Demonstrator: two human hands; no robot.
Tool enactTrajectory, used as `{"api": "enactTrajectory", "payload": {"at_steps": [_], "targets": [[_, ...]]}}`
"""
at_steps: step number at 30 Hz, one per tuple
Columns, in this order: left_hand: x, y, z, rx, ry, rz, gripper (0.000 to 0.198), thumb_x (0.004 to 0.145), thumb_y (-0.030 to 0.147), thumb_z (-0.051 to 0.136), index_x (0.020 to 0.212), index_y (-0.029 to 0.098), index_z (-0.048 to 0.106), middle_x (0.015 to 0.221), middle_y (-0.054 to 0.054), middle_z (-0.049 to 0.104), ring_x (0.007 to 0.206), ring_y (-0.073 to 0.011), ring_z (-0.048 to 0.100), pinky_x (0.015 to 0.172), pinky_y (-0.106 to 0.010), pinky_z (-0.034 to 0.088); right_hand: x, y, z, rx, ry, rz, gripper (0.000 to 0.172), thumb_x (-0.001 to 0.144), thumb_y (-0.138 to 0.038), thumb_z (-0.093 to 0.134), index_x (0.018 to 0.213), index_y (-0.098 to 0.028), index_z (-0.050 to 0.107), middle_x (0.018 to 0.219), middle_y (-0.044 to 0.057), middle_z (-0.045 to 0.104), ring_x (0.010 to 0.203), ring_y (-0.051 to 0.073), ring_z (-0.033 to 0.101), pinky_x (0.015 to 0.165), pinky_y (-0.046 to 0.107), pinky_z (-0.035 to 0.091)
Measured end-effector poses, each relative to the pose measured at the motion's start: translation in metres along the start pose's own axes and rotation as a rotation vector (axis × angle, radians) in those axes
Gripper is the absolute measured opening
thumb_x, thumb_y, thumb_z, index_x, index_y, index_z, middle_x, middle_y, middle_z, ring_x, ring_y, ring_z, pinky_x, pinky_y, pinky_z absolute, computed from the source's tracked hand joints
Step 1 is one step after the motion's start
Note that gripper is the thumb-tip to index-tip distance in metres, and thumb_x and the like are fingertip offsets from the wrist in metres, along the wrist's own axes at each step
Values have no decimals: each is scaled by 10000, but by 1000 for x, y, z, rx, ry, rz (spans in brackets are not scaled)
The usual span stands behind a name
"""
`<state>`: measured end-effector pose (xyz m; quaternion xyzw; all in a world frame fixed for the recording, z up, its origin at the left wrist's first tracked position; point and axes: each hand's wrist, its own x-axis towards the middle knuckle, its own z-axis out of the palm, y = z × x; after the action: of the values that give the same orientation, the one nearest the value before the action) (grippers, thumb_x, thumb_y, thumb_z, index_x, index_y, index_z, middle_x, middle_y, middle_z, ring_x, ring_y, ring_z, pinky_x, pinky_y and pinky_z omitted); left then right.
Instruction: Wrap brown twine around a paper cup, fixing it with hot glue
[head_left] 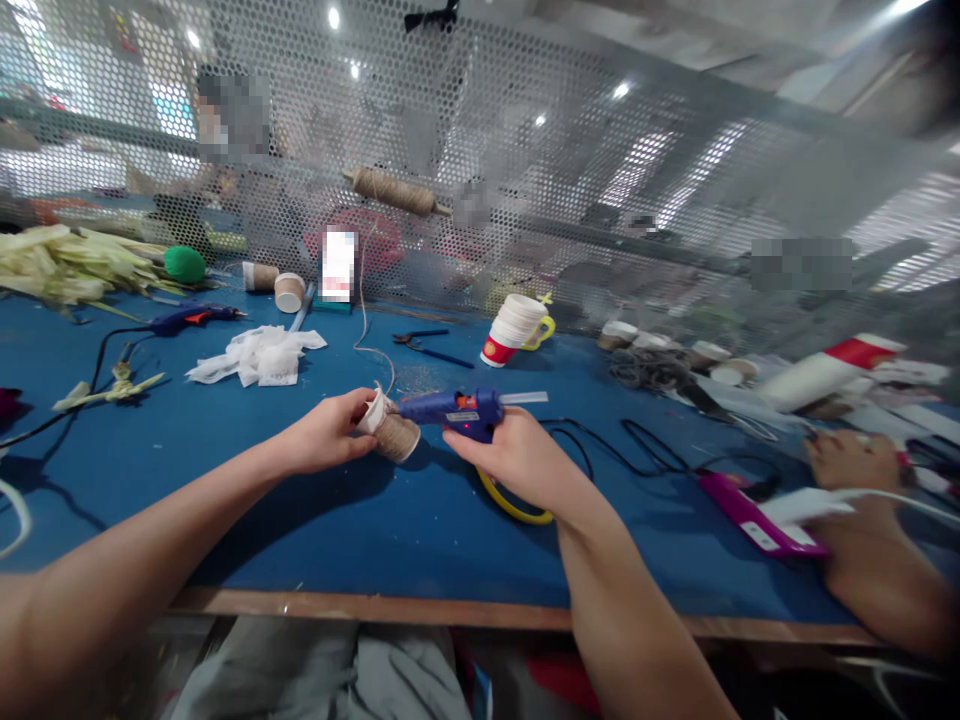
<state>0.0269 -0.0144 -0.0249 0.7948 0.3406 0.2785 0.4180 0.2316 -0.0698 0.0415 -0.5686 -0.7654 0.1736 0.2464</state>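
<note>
My left hand (330, 432) is closed around a small paper cup partly wrapped in brown twine (391, 430), held on its side just above the blue table (225, 480). My right hand (517, 458) grips a blue hot glue gun (459, 410), its nozzle pointing left at the cup's wrapped side. A strand of twine (364, 300) runs up from the cup to a twine spool (394, 192) on the mesh screen. The gun's black cord (600, 450) trails to the right.
A yellow ring (510, 505) lies under my right wrist. A stack of paper cups (517, 328), pliers (427, 345), white scraps (259, 357), a second glue gun (187, 318) and husks (67, 262) lie farther back. Another person's hand (851, 460) rests at the right by a magenta tool (750, 512).
</note>
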Motion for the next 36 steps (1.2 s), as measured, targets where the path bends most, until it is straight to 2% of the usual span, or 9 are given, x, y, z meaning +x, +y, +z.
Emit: {"api": "enactTrajectory", "payload": {"at_steps": [9, 13, 17, 22, 29, 34, 36], "targets": [[-1, 4, -2, 76, 14, -2, 355, 657, 143, 512, 1009, 144, 468, 885, -34, 593, 756, -145, 552, 678, -255, 437, -4, -3, 2, -97, -52, -46, 171, 719, -290, 488, 657, -172, 595, 628, 7, 607, 584, 134, 521, 611, 248, 396], [-2, 4, -1, 30, 5, 3, 372, 659, 148, 514, 1026, 144, 452, 938, -52, 596, 808, -156, 567, 709, -264, 443, -1, -1, 0, -25, -7, -7, 170, 706, -300, 492, 625, -168, 563, 611, 1, 584, 575, 129, 499, 568, 243, 385], [-1, 1, 0, -9, -1, -2, 402, 660, 165, 524, 1050, 140, 428, 987, -77, 593, 856, -171, 576, 746, -288, 444, 4, 3, -1, 15, 25, 51, 190, 692, -296, 497, 548, -172, 490, 504, -17, 507, 517, 115, 456, 522, 237, 361], [-1, 2, 0, -19, -2, -14, 414, 657, 149, 522, 1058, 142, 419, 1017, -85, 590, 887, -174, 577, 765, -292, 444, 8, 6, 1, 29, 19, 96, 174, 693, -302, 498, 572, -178, 479, 410, -53, 417, 426, 96, 402, 481, 237, 342], [-2, 7, -2, 42, -6, -29, 431, 657, 146, 514, 1076, 140, 414, 988, -85, 605, 875, -177, 583, 766, -297, 445, 11, 12, 3, 214, -18, 219, 232, 689, -345, 527, 550, -165, 482, 388, -42, 445, 355, 83, 413, 411, 228, 347], [-2, 7, -2, 69, -2, -10, 400, 658, 156, 509, 1051, 138, 436, 979, -82, 607, 863, -176, 586, 754, -294, 446, 38, 44, 0, 489, 131, 298, 173, 638, -291, 604, 677, -147, 517, 513, -16, 528, 446, 84, 480, 426, 209, 366], [-2, 7, -3, 81, 1, 8, 390, 658, 155, 509, 1042, 144, 441, 961, -73, 611, 846, -172, 587, 743, -287, 446, 54, 63, -1, 435, 233, 412, 187, 652, -311, 596, 639, -136, 532, 534, 2, 540, 447, 78, 469, 421, 209, 364]]}}
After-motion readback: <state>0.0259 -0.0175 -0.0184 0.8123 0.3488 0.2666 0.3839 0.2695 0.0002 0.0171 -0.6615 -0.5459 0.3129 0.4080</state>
